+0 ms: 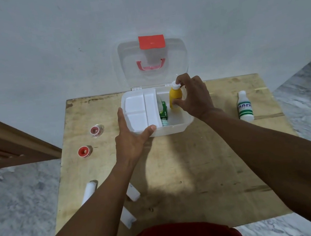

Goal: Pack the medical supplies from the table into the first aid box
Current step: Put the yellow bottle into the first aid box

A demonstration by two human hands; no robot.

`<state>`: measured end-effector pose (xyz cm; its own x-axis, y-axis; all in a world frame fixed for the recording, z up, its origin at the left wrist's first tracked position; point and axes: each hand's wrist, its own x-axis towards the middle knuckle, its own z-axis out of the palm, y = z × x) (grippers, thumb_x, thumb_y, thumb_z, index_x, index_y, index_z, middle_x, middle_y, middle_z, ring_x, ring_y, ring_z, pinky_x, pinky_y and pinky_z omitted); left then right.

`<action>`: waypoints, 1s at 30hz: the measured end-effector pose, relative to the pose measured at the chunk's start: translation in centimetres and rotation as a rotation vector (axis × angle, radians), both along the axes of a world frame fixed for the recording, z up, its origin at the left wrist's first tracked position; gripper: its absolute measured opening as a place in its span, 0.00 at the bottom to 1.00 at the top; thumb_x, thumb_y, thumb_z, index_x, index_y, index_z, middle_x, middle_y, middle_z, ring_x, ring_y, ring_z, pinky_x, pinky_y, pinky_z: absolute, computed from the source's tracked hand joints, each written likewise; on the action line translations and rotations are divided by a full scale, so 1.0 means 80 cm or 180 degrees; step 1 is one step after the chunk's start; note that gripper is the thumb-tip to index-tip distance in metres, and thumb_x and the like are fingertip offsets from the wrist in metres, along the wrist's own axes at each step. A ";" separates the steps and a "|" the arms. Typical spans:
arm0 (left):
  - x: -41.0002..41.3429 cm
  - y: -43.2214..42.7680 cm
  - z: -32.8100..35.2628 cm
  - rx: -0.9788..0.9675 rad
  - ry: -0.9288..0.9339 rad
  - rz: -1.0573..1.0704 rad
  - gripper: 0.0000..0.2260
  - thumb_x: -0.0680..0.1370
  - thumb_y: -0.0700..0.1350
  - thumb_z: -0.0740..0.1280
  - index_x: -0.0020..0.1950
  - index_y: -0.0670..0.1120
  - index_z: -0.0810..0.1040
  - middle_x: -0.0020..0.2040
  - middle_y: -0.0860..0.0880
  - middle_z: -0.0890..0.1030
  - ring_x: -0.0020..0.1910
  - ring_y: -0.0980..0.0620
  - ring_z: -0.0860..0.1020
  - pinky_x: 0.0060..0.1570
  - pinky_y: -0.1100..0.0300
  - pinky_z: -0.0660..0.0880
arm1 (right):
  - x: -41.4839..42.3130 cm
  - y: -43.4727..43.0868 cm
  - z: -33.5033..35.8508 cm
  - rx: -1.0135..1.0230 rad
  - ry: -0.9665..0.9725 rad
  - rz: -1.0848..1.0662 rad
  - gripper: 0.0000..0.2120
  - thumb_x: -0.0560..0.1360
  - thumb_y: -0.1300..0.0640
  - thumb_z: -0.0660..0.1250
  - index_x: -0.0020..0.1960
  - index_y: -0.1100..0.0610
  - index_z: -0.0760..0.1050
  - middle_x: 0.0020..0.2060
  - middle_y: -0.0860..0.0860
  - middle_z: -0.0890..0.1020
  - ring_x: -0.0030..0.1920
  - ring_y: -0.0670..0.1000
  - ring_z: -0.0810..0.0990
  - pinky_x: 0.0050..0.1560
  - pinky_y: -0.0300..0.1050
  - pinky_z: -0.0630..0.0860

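The white first aid box (173,129) stands open at the table's far middle, its clear lid (154,75) with a red handle leaning on the wall. My left hand (134,139) grips the white divided tray (140,109) over the box's left side. A yellow bottle with a white cap (175,95) is upright inside the box's right part, held by my right hand (194,96). A green packet (163,113) lies in the box between tray and bottle.
On the wooden table (194,171), a white bottle with green stripes (244,106) stands at right. Two red tape rolls (97,130) (85,151) lie at left. White packets (133,193) (89,192) (127,217) lie near the front left, partly under my left arm.
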<state>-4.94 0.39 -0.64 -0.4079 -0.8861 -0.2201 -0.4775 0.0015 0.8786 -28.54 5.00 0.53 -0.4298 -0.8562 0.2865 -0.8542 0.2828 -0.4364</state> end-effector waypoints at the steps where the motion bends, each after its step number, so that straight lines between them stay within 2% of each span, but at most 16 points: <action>1: 0.000 0.000 0.000 -0.0012 0.0016 0.0000 0.50 0.66 0.63 0.73 0.80 0.56 0.49 0.71 0.50 0.71 0.65 0.45 0.74 0.62 0.49 0.75 | 0.000 -0.001 0.000 0.0062 0.0054 0.0015 0.28 0.63 0.59 0.79 0.58 0.55 0.70 0.48 0.53 0.81 0.48 0.60 0.75 0.48 0.51 0.70; 3: 0.000 0.000 0.000 -0.0029 0.0040 0.0004 0.50 0.66 0.63 0.73 0.80 0.55 0.49 0.71 0.50 0.71 0.65 0.45 0.73 0.62 0.47 0.75 | 0.002 -0.003 0.002 0.0253 0.0153 0.0040 0.26 0.65 0.59 0.78 0.58 0.59 0.72 0.49 0.53 0.82 0.50 0.60 0.74 0.50 0.54 0.73; 6: -0.001 0.000 -0.001 -0.0060 0.0059 0.0005 0.48 0.70 0.59 0.76 0.80 0.55 0.50 0.71 0.50 0.71 0.65 0.46 0.74 0.62 0.48 0.76 | 0.003 -0.007 0.004 0.0441 0.0219 0.0078 0.25 0.66 0.58 0.78 0.58 0.60 0.71 0.50 0.53 0.82 0.52 0.59 0.74 0.50 0.53 0.70; 10: -0.001 0.000 -0.001 -0.0089 0.0061 0.0028 0.47 0.71 0.57 0.76 0.80 0.54 0.49 0.71 0.50 0.72 0.65 0.47 0.74 0.61 0.53 0.75 | 0.003 -0.006 0.004 0.0442 0.0212 -0.0052 0.27 0.64 0.58 0.79 0.57 0.61 0.70 0.49 0.55 0.80 0.50 0.61 0.74 0.48 0.53 0.70; 17: -0.003 0.001 0.000 -0.0057 0.0109 0.0036 0.48 0.71 0.56 0.76 0.81 0.54 0.49 0.71 0.50 0.70 0.66 0.47 0.72 0.62 0.52 0.74 | 0.002 0.000 0.006 0.0435 0.0099 -0.0099 0.25 0.65 0.59 0.79 0.56 0.62 0.71 0.48 0.56 0.79 0.49 0.61 0.74 0.47 0.56 0.72; 19: -0.003 0.001 0.000 -0.0053 0.0120 0.0036 0.48 0.71 0.56 0.76 0.80 0.54 0.49 0.71 0.50 0.71 0.66 0.47 0.72 0.59 0.55 0.74 | 0.002 0.002 0.005 0.0423 0.0163 -0.0112 0.25 0.65 0.59 0.79 0.56 0.62 0.71 0.47 0.57 0.79 0.49 0.61 0.74 0.47 0.55 0.72; 22: -0.001 0.001 -0.001 -0.0091 0.0148 0.0017 0.46 0.71 0.55 0.76 0.80 0.54 0.50 0.70 0.51 0.71 0.64 0.50 0.72 0.51 0.65 0.73 | 0.005 0.000 0.006 0.0420 0.0218 -0.0111 0.25 0.65 0.60 0.79 0.56 0.62 0.71 0.48 0.57 0.79 0.49 0.61 0.74 0.47 0.55 0.72; 24: -0.001 0.001 -0.002 -0.0089 0.0145 0.0023 0.47 0.71 0.55 0.76 0.80 0.54 0.50 0.71 0.51 0.71 0.64 0.50 0.72 0.54 0.62 0.73 | 0.006 0.000 0.007 0.0425 0.0230 -0.0076 0.25 0.65 0.60 0.79 0.56 0.62 0.71 0.48 0.56 0.79 0.49 0.61 0.74 0.47 0.55 0.72; 27: -0.001 0.000 -0.003 -0.0074 0.0145 0.0019 0.48 0.68 0.60 0.76 0.79 0.55 0.51 0.70 0.51 0.72 0.65 0.47 0.73 0.61 0.50 0.76 | 0.005 0.000 0.007 0.0437 0.0233 -0.0052 0.25 0.65 0.60 0.79 0.56 0.63 0.70 0.48 0.57 0.79 0.48 0.61 0.74 0.47 0.56 0.72; 30: -0.001 0.000 -0.001 -0.0045 0.0139 0.0019 0.48 0.67 0.61 0.76 0.79 0.55 0.51 0.69 0.50 0.72 0.65 0.46 0.74 0.61 0.45 0.77 | 0.004 -0.001 0.006 0.0452 0.0207 -0.0068 0.25 0.65 0.61 0.79 0.56 0.63 0.70 0.48 0.59 0.78 0.48 0.61 0.73 0.46 0.55 0.72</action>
